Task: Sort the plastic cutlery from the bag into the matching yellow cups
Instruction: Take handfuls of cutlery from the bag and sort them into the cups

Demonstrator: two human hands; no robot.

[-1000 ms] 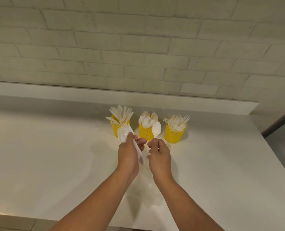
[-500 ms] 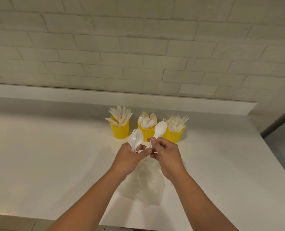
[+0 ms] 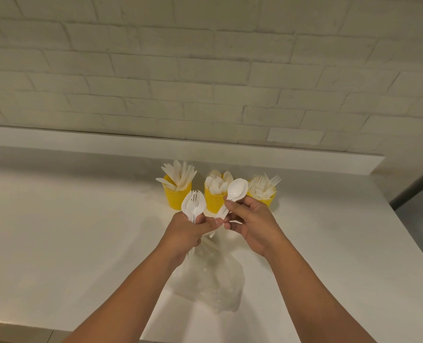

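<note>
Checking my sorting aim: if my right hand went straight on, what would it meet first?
Probably the middle yellow plastic cup of white spoons, just beyond the white plastic spoon in the right hand; depth unclear.

Three cups in row on worktop [image 3: 81, 231], near back ledge; wall [image 3: 205, 70] behind. Left cup [image 3: 174, 200] holds knives [image 3: 180, 174]. Middle cup [image 3: 214, 201] holds spoons [image 3: 216, 184]. Right cup [image 3: 269, 199] holds forks [image 3: 263, 185]. Bag [image 3: 210, 276] on worktop before cups, nearer person, between forearms. Left grip [image 3: 185, 231] over bag's far end, holds bundle of cutlery [image 3: 193, 205] upright, before gap between left cup and middle cup. Right grip [image 3: 252, 224] just right of left grip, holds single spoon [image 3: 237, 188], bowl before gap between middle cup and right cup.
</note>
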